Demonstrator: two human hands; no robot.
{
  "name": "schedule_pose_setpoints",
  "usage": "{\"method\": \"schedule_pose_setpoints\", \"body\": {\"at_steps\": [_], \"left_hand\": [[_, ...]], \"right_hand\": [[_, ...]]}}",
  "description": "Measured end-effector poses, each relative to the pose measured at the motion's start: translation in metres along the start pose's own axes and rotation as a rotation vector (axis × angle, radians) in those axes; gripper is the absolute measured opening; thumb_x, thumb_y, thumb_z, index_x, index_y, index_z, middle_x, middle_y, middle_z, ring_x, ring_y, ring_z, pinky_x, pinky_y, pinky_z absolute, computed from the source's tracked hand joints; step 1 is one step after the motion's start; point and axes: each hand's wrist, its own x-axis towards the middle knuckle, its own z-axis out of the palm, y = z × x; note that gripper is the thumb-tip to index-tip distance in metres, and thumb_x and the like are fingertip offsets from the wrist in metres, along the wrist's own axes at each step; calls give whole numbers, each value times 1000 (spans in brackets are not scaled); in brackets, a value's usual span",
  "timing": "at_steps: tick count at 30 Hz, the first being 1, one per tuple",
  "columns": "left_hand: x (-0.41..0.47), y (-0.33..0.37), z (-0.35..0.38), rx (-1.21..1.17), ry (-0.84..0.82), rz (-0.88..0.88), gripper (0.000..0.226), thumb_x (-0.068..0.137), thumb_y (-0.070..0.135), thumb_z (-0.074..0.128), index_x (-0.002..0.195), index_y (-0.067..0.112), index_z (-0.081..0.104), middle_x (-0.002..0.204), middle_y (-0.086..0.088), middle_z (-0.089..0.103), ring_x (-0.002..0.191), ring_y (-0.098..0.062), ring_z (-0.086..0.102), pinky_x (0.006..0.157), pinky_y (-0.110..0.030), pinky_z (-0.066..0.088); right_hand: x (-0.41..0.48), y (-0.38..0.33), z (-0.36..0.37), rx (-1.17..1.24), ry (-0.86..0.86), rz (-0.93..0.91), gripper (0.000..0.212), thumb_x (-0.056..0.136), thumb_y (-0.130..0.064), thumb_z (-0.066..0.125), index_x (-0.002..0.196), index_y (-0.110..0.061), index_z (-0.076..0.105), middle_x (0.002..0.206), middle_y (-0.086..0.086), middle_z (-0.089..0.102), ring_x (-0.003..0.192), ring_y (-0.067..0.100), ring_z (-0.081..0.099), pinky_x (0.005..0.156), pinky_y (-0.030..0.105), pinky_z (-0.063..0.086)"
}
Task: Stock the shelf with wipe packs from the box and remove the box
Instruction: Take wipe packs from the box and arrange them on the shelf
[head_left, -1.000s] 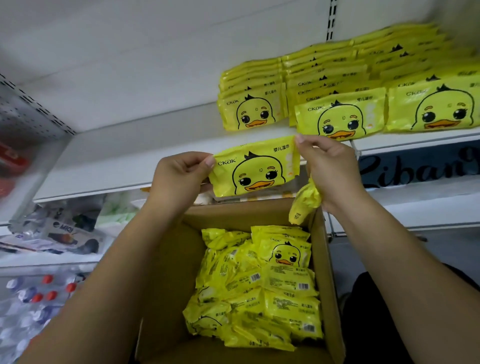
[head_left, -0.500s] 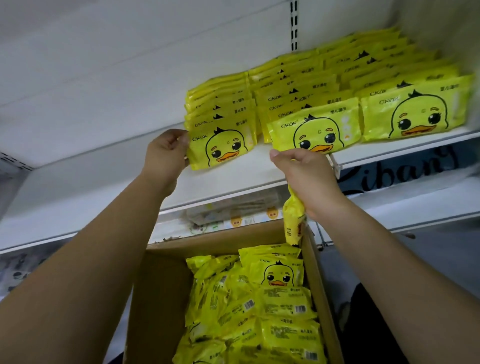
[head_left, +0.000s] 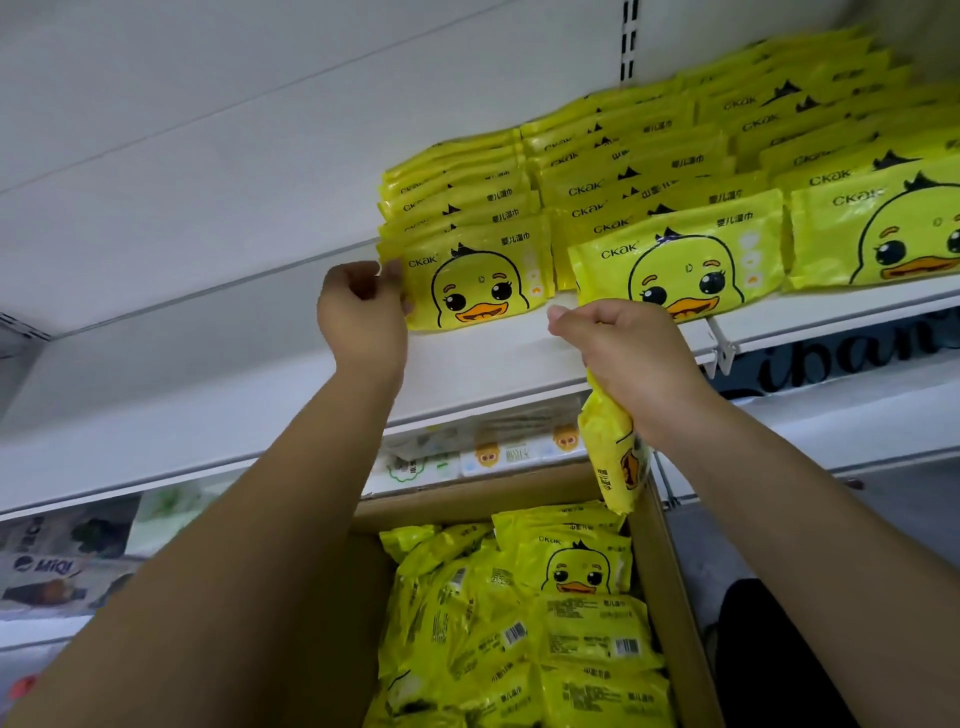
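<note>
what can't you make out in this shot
Head view:
- Row depth on the shelf: front packs hide it.
- Rightmost pack: cut off by the right edge.
- Box bottom: buried under loose packs, cut by the lower edge.
- Right hand: its grip on the held pack is behind the hand.
- Lower-shelf goods: blurred.

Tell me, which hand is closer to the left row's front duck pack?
Left. The left hand pinches the front wipe pack by its left edge; the right hand sits lower right, holding another pack.
</note>
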Motion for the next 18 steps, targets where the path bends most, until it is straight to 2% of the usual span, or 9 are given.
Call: {"method": "schedule_pose_setpoints", "body": {"at_steps": [2,4,7,9,10,12,14,16,18], "left_hand": [[-21,3,-5,109,76,16,27,92,34,70,108,13,62,103,-2,67,79,-10,65,87,-35,56],[-64,10,-15,122,63,38,29,95,37,68,111,13,64,109,-2,68,85,-3,62,88,-28,53],[-138,23,-32,-33,-282,-36,35,91,51,67,110,21,67,106,5,73,98,-4,67,88,-27,55],[-180,27,-40,-125,-548,-135,46,88,58,68,119,24,66,117,8,72,110,-3,67,90,-20,54],[-196,26,-42,-154,-613,-163,49,86,54,69,124,23,65,122,8,71,114,-2,65,91,-16,52],[-221,24,-42,-216,-616,-190,48,83,42,69,126,21,63,121,3,73,114,-5,67,90,-17,52],[-232,23,-45,-237,-542,-175,33,91,33,67,121,18,65,110,-2,76,106,-14,72,89,-26,57],[-238,18,-52,-222,-480,-138,16,101,23,61,113,17,69,101,-7,78,98,-25,73,89,-43,59],[-244,13,-63,-220,-424,-141,15,104,19,56,107,18,71,95,-8,78,94,-31,74,87,-50,60]], "right_hand": [[-1,0,-1,6,-10,2,30,93,-39,69,95,-11,76,81,0,68,78,3,59,66,20,43],[-2,1,-2,34,-8,2,31,94,-39,68,97,-9,75,74,-8,62,76,-1,57,66,20,41],[-10,-1,-4,77,-7,7,36,96,-43,64,98,-8,74,72,-12,61,72,-2,56,64,19,41],[-18,0,-4,66,-23,27,40,96,-50,60,98,-12,74,76,-12,62,74,1,56,64,21,41],[-24,0,-5,50,-29,33,42,96,-53,58,97,-15,73,77,-11,62,74,4,56,64,23,41],[-35,2,-7,29,-42,30,43,96,-57,54,92,-19,72,78,-11,62,75,6,55,66,26,41],[-49,5,-8,39,-76,41,42,97,-60,51,92,-22,71,85,-13,64,82,6,58,73,27,43],[-63,11,-8,73,-137,60,45,95,-64,51,96,-24,71,94,-10,67,94,11,62,89,32,49],[-77,17,-8,143,-207,72,45,89,-68,55,95,-27,73,99,-6,70,105,17,66,103,43,50]]}}
